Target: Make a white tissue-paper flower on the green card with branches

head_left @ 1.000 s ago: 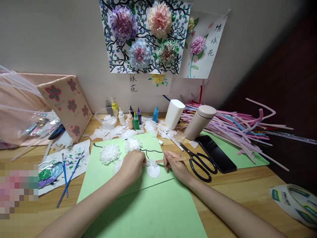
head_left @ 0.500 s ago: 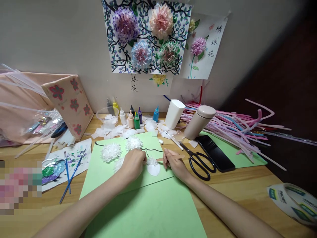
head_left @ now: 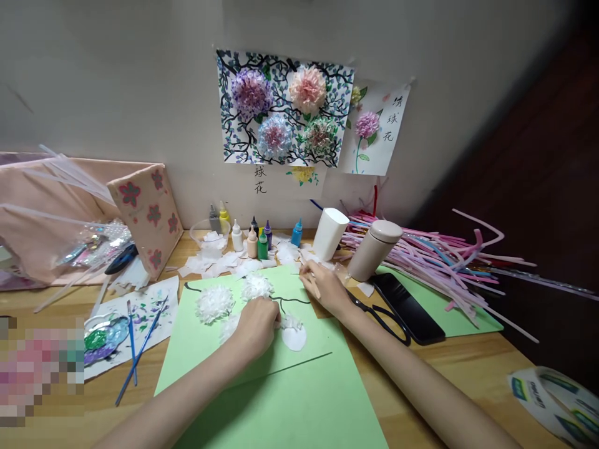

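My left hand (head_left: 255, 325) rests curled on a light green paper sheet (head_left: 262, 374), its fingertips pressed beside a small white tissue tuft and a white paper circle (head_left: 294, 337). Two fluffy white tissue flowers (head_left: 214, 303) sit on the same sheet, joined by a drawn black branch. My right hand (head_left: 322, 288) reaches toward the back of the sheet, fingers pinched near scattered white tissue squares (head_left: 219, 265); a thin wooden stick seems to run under its fingers. What the fingertips grip is too small to name.
Small paint bottles (head_left: 257, 240), a white cup (head_left: 330, 233) and a beige flask (head_left: 374, 249) stand behind the sheet. Black scissors (head_left: 384, 315) and a dark phone (head_left: 406, 299) lie right. Coloured pipe cleaners (head_left: 444, 249) pile at the far right. Brushes and palette (head_left: 107, 330) lie left.
My right hand has moved away from the white circle, forward toward the tissue squares at the sheet's back edge. My left hand stays in place. The view has tilted upward.
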`<state>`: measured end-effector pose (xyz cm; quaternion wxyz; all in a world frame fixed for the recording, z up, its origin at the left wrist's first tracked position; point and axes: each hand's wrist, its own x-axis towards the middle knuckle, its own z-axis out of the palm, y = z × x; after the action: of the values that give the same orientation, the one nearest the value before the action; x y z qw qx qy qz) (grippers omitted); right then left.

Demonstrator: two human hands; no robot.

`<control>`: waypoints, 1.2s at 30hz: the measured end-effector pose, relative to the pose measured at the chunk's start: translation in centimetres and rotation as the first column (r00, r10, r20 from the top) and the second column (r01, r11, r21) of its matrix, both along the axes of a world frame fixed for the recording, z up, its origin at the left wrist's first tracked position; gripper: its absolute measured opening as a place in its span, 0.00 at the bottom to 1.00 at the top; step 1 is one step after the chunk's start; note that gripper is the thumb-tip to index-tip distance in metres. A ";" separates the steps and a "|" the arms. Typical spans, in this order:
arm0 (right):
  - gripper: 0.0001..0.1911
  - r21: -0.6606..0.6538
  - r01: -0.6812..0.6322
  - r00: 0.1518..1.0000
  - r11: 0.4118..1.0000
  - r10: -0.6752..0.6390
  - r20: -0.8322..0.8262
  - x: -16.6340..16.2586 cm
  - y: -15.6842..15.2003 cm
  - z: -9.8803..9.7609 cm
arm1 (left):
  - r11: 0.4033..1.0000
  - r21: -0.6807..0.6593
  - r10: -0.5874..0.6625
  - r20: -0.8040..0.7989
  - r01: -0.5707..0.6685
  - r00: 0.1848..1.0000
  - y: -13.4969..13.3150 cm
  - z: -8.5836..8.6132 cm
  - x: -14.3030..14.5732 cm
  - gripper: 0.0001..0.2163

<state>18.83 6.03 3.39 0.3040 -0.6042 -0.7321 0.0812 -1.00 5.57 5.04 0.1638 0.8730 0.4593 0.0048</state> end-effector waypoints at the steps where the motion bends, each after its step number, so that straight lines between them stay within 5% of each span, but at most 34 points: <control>1: 0.04 -0.008 0.005 1.000 1.000 -0.005 0.028 -0.3 1.0 -0.3 | 1.000 0.003 0.003 0.003 -0.003 1.000 0.0 0.0 0.0 0.11; 6: 0.09 0.010 0.063 0.997 0.998 -0.063 0.035 -0.9 3.5 -1.2 | 1.000 0.014 0.014 -0.002 -0.014 1.000 -0.2 -0.3 0.0 0.11; 12: 0.02 0.078 0.100 0.985 0.992 -0.087 -0.151 -0.2 1.2 0.1 | 1.000 -0.027 0.000 0.028 0.001 1.000 0.3 0.1 -0.3 0.10; 17: 0.09 -0.018 0.020 0.738 1.000 -0.027 -0.675 -0.6 -2.8 -0.3 | 0.989 -0.133 -0.036 0.204 0.064 0.978 1.7 2.8 -1.7 0.07; 23: 0.14 -0.088 -0.159 0.530 0.983 0.010 -0.848 -2.0 -5.8 -1.6 | 0.952 -0.292 0.067 0.498 0.095 0.865 0.9 2.8 -0.9 0.20; 29: 0.13 -0.122 -0.239 0.535 0.963 0.026 -0.845 -2.5 -6.6 -2.8 | 0.915 -0.383 0.086 0.485 0.123 0.870 0.5 1.1 0.1 0.14; 36: 0.11 -0.163 -0.190 0.623 0.968 -0.009 -0.782 -2.9 -7.5 -2.3 | 0.912 -0.401 0.054 0.333 0.090 0.941 1.0 1.9 -0.8 0.10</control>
<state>15.95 -1.48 1.11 0.5133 -0.5029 -0.5440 0.4332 -1.84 6.54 6.99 0.4195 0.8095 0.4068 0.0560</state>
